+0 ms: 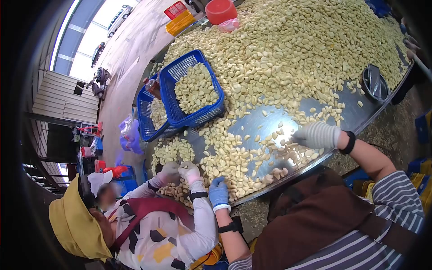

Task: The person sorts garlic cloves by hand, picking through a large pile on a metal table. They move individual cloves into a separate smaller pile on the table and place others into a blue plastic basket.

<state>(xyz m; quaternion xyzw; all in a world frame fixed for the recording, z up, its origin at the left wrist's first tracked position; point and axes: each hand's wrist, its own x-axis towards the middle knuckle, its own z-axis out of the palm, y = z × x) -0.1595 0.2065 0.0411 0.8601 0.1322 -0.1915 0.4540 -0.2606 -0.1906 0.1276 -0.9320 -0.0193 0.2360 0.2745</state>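
My left hand [219,193], in a blue glove, is at the near table edge beside loose cream-coloured, bean-like pieces [234,162]. Its fingers look curled together; whatever they hold, if anything, is hidden. Over on the right, my right hand [317,135] wears a grey-white striped glove and reaches across the metal table [256,123]. Its fingers stretch toward the pieces scattered below and left of it, some darker and browner. I cannot make out anything held in it.
A large heap of pale pieces [288,49] covers the far table. Blue baskets [191,119] with pieces and a bottle [153,87] stand left. A steel container [375,83] sits at the right edge, a red tub [220,11] behind. A co-worker's gloved hands [180,171] work close to my left hand.
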